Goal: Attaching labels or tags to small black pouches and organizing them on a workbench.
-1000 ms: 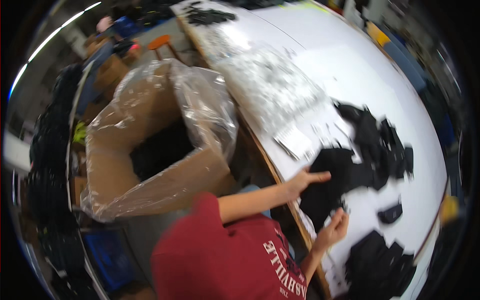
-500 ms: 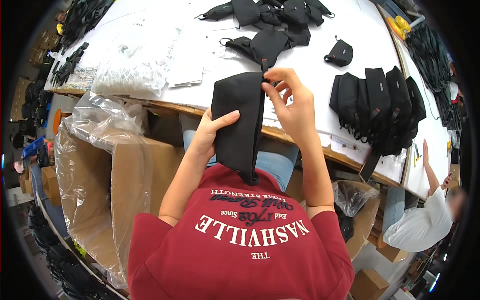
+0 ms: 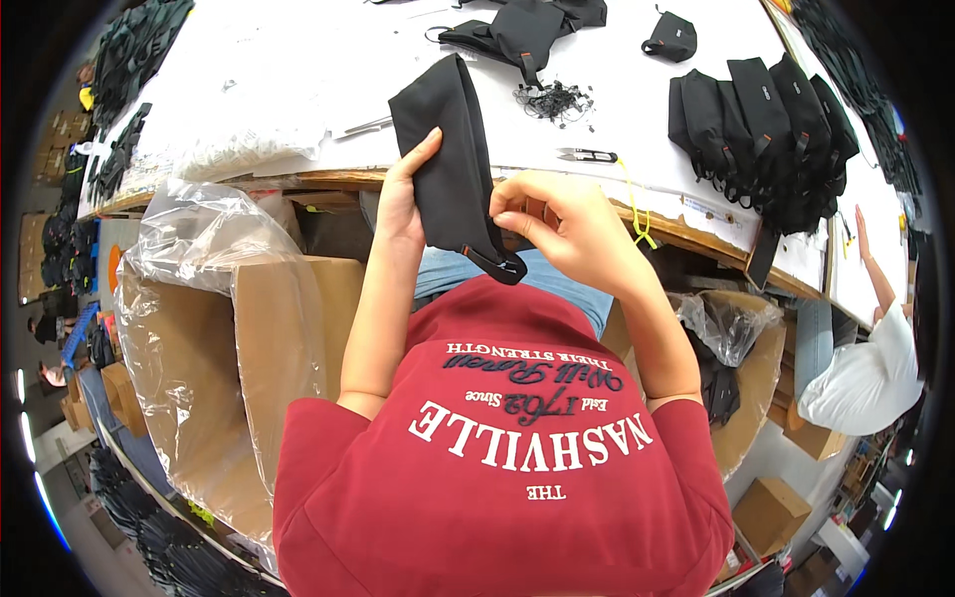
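Note:
I hold a black fabric pouch [image 3: 450, 149] upright in front of my chest, over the near edge of the white worktable [image 3: 298, 70]. My left hand [image 3: 403, 194] grips its left side, thumb and fingers wrapped behind it. My right hand [image 3: 557, 224] pinches the pouch's lower right edge near a strap end with a small buckle [image 3: 502, 267]. A small pair of black thread snips [image 3: 589, 155] with a yellow cord lies on the table just beyond my right hand.
A row of finished black pouches [image 3: 761, 114] stands at the right of the table, with more black pieces [image 3: 522, 25] and a tangle of thread scraps [image 3: 552, 99] farther back. A plastic-lined cardboard box [image 3: 214, 328] stands at my left, another box [image 3: 741, 368] at my right. Another person [image 3: 870, 338] in white works at far right.
The view has swung from the left box down to my hands. The pouch has come up off the table and now sits tilted, with my right hand lower on its edge.

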`<state>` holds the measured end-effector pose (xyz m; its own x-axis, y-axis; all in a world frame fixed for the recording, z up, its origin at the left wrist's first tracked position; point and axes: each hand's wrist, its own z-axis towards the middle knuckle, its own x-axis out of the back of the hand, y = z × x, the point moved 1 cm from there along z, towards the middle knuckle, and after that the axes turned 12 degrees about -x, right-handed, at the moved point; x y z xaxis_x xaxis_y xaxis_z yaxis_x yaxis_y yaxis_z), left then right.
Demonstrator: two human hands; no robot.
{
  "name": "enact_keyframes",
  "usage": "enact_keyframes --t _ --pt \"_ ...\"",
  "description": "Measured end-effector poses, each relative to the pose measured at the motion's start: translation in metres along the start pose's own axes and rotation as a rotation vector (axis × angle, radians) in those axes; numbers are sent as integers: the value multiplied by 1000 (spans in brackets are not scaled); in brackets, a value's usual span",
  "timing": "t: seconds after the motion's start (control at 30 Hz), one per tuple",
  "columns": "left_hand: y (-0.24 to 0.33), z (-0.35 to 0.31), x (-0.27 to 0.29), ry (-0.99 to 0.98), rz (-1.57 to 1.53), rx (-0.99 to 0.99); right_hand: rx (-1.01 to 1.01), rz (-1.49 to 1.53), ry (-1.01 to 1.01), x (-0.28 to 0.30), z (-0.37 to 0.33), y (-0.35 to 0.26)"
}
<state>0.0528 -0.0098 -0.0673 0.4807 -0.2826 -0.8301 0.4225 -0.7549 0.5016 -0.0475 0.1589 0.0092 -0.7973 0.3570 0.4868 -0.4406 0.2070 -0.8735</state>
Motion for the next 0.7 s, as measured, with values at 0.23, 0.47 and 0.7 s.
enact_keyframes --t 0.23,0.47,0.7 --pt "8 16 15 -53 -93 38 -30 25 -99 -7 2 -13" --pt "7 23 21 -41 -184 74 -34 5 -150 -4 20 -13" --pt "2 41 21 -152 -357 161 -88 140 -193 4 35 -3"
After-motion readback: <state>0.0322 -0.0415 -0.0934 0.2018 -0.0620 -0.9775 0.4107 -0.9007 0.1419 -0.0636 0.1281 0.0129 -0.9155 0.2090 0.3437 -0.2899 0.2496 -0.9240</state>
